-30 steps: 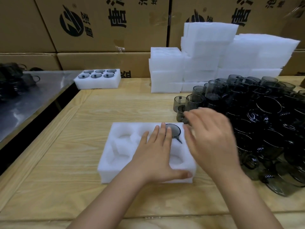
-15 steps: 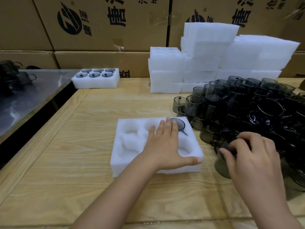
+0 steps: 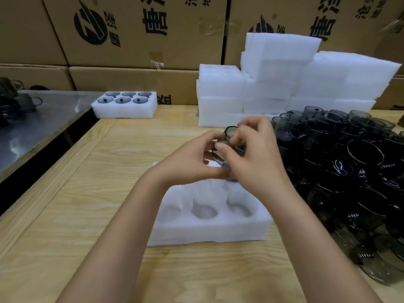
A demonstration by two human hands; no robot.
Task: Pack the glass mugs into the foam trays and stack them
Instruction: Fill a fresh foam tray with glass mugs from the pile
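Gripping a smoky, round-rimmed glass mug at frame centre, left hand and right hand fingers curled, above soft white foam tray with round sockets.

You have soft, even overhead light, with faint shadows on the wooden table, a dull sheen on the steel counter, thin glints on rims in the pile of glass mugs, slight blur on the held glass mug, and wide-angle bowing of the cardboard boxes.

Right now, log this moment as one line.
left hand, right hand: holding glass mug | above foam tray | near pockets empty
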